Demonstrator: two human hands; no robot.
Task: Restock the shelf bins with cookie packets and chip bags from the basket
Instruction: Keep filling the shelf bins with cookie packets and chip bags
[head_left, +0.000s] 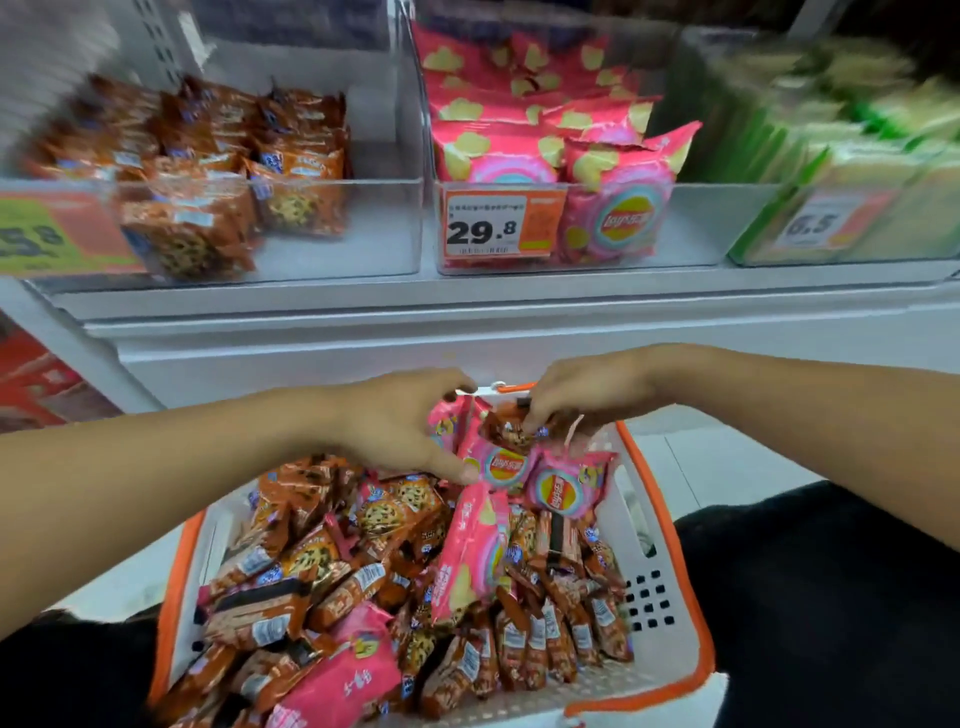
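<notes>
A white basket with an orange rim (691, 613) sits low in front of me, piled with brown cookie packets (322, 566) and pink chip bags (470, 551). At its far end my right hand (582, 392) pinches a brown cookie packet (511, 430) just above the pile. My left hand (400, 421) reaches in beside it, fingers curled, its thumb tip against a pink chip bag (501, 465); whether it grips that bag is unclear. On the shelf above, a clear bin (363, 254) at left holds cookie packets, and the middle bin (691, 228) holds pink chip bags.
A third clear bin (753, 244) at the right holds green packets. Price tags front the bins, the middle one (501, 221) reading 29.8. The white shelf ledge (467, 322) juts out above the basket. Red boxes (36, 379) sit lower left. My dark-clothed legs flank the basket.
</notes>
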